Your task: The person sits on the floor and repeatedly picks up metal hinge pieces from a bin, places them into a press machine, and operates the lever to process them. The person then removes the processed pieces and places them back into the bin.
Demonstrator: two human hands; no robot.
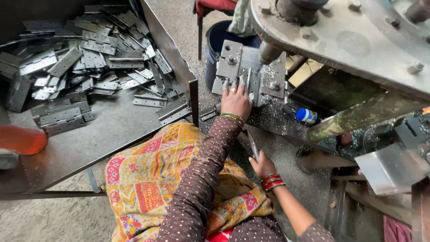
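1. Left hand (236, 99), frame centre: fingers extended flat, pressing a hinge plate (251, 83) onto the press die block (233, 62); nothing gripped.
2. Right hand (262, 166), lower centre: closed around a narrow metal strip (252, 144) that points up.
3. Press ram (268, 53) stands just above the die, right of the fingers.
4. Blue-capped bottle (307, 115) lies on the swarf-covered press bed, right of the left hand.
5. Heap of grey hinges (94, 54) fills the metal tray (112, 130), upper left.
6. Dark bucket (217, 40) behind the die, top centre.
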